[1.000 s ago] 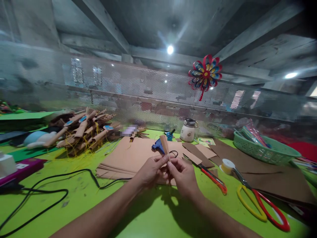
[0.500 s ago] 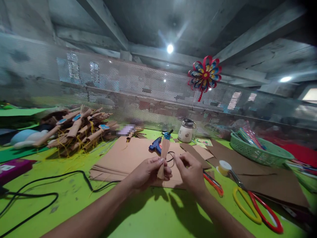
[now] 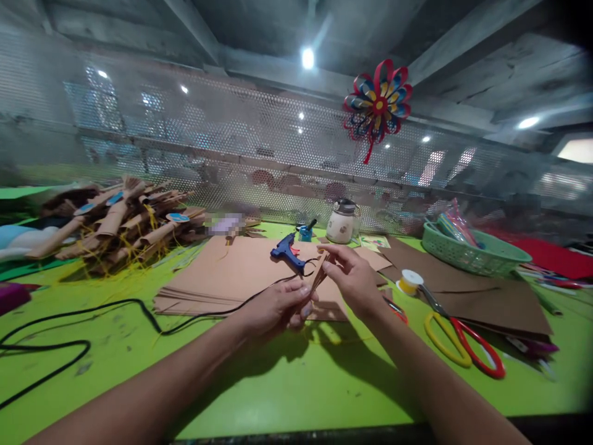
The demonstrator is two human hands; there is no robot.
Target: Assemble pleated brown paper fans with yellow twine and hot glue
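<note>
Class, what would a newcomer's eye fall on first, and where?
Probably the red, blue and yellow flower ornament, high at the back. Next, the scissors with yellow and red handles at right, then the brown paper piece held centrally in left hand and right hand.

Two hands [image 3: 285, 303] and one paper piece [image 3: 319, 275] are counted. Also seen are one blue glue gun [image 3: 288, 254], one spool [image 3: 411, 283], one green basket [image 3: 463, 254], one lidded jar [image 3: 340, 226], one flower ornament [image 3: 380, 106] and three round blue labels [image 3: 178, 218] (the paper rolls [image 3: 113, 220] are too heaped to be counted).
</note>
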